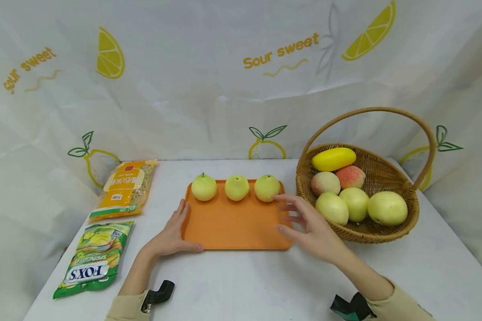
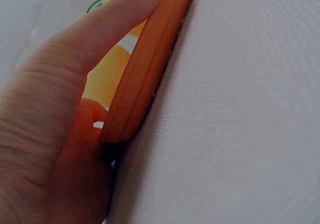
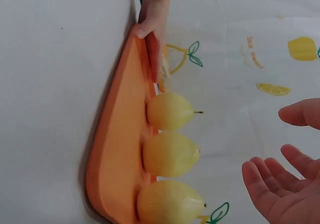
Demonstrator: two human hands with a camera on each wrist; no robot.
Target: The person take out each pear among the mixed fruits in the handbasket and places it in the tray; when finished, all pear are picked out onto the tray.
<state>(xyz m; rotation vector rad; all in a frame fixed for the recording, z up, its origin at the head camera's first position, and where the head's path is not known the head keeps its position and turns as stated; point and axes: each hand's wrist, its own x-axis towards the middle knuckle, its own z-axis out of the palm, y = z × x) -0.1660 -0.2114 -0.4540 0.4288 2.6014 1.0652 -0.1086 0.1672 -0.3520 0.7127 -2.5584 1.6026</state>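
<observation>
Three round yellow-green fruits, like apples or pears, stand in a row along the back of an orange tray [image 1: 237, 227]: a left fruit [image 1: 204, 187], a middle fruit [image 1: 237, 187] and a right fruit [image 1: 267, 188]. My left hand [image 1: 172, 234] straddles the tray's front left corner, its straight fingers along the left side and its thumb on the front edge. Over the tray's right side hovers my right hand [image 1: 313, 227], fingers spread and holding nothing. The right wrist view shows this hand [image 3: 285, 184] apart from the fruits.
Right of the tray stands a wicker basket [image 1: 411, 218] with a tall handle, holding a yellow fruit [image 1: 333, 159], two peaches and several yellow-green fruits. At the left lie an orange grain packet [image 1: 122, 189] and a green FOX'S bag [image 1: 94, 258]. A printed cloth hangs behind.
</observation>
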